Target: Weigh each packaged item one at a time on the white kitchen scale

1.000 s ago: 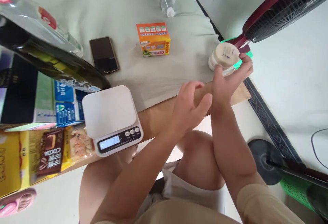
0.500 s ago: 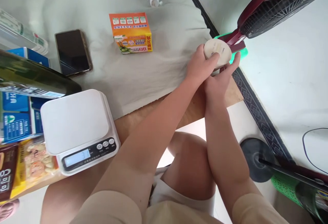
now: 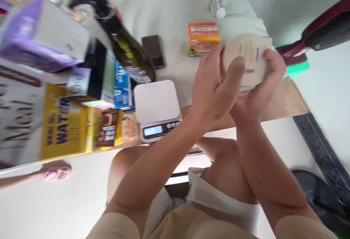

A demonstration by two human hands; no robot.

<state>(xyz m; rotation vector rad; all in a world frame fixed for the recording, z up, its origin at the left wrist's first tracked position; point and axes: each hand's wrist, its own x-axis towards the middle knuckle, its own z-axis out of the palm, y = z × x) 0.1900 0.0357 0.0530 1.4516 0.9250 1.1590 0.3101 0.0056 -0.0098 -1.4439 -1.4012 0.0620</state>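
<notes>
A cream-coloured round jar point(image 3: 253, 58) with printed lettering on its lid is raised close to the camera, slightly blurred. My left hand point(image 3: 217, 80) grips it from the left, thumb pressed along the lid's edge. Round its right side curl the fingers of my right hand point(image 3: 264, 86), so both hands are closed on the jar. Behind and left of it, an orange and yellow box point(image 3: 203, 39) rests on the cloth. A white kitchen scale point(image 3: 157, 102) with a lit display and nothing on its plate sits left of my left forearm.
Left of the scale crowd a dark green bottle point(image 3: 123, 46), a phone point(image 3: 153, 51), a purple package point(image 3: 30, 38), a yellow box point(image 3: 64, 122) and snack packs. A clear bottle point(image 3: 219, 2) lies at the back. A dark red fan point(image 3: 325, 27) stands right.
The jar has come up nearer to the camera, with both hands still on it. My view has swung left, bringing more boxes and packages into sight.
</notes>
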